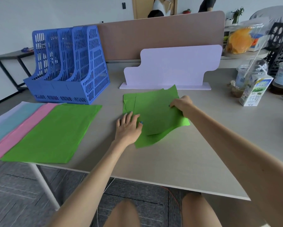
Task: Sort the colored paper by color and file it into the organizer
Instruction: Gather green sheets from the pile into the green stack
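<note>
Green, thin and matte: we see the loose green sheets (158, 117) lying mid-table, at least two, overlapped askew so the corners don't line up. There is a crease down the left part, the far right corner lifts a bit, and the near edge is wavy.

The left hand (129, 126) lies flat at their left edge, fingers (126, 117) straight and spread wide, thumb on the paper. The right hand (180, 104) sits knuckles-up on the right side of the top sheet, fingers bent down with the tips on the paper. We can't tell if it pinches the sheet or only presses it.

The paper stack (52, 133) lies flat at the table's left end, well apart from the loose sheets. It is fanned: green on top, then pink, pale blue and a whitish strip showing at the left. Its near edge runs right along the table's front edge.

The organizer (67, 66) is blue slotted plastic, three upright compartments with sloped sides, standing just behind the stack.

The table (178, 169) is pale wood-grain with a straight front edge. We see a bare strip between the stack and the loose sheets, and a broad bare area from the sheets to the front edge.

A lilac board (171, 68) with rounded steps stands upright just behind the loose sheets. A milk carton (253, 92) and clear plastic cups (245, 77) crowd the far right.
</note>
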{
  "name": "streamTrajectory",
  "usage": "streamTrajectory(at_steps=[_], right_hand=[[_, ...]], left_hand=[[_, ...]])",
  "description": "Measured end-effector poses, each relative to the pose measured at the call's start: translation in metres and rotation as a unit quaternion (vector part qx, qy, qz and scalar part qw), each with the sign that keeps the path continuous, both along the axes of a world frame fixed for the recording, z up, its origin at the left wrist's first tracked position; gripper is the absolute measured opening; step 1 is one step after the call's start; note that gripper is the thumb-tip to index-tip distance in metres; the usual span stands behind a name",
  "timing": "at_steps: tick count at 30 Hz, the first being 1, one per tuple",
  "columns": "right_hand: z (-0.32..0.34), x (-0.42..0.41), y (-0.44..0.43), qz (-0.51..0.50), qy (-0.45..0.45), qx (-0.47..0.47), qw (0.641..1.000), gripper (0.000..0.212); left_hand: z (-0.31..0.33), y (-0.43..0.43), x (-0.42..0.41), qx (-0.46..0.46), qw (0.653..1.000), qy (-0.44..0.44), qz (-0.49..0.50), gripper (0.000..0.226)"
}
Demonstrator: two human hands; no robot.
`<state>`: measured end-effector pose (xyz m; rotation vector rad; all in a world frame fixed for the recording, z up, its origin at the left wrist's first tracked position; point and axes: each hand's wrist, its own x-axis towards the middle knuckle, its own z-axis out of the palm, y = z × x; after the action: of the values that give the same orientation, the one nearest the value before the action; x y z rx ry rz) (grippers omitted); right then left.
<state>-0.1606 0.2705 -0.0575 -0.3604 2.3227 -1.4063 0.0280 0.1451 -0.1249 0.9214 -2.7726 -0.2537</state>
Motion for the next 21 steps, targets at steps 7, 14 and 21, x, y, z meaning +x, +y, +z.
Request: streamTrajectory(at_steps=[7,14,21], right_hand=[[-0.013,0.007,0.014,0.019,0.008,-0.039,0.999,0.021],[-0.007,0.04,0.037,0.051,-0.048,-0.237,0.969,0.021],[0.009,0.052,0.051,0.093,-0.07,-0.323,0.939,0.009]], left_hand=[[0.016,-0.006,0.004,0.121,0.986,0.11,0.018,0.048],[0.05,-0.013,0.017,0.367,0.843,0.37,0.135,0.06],[0.091,-0.006,0.037,0.486,0.753,0.432,0.101,0.083]])
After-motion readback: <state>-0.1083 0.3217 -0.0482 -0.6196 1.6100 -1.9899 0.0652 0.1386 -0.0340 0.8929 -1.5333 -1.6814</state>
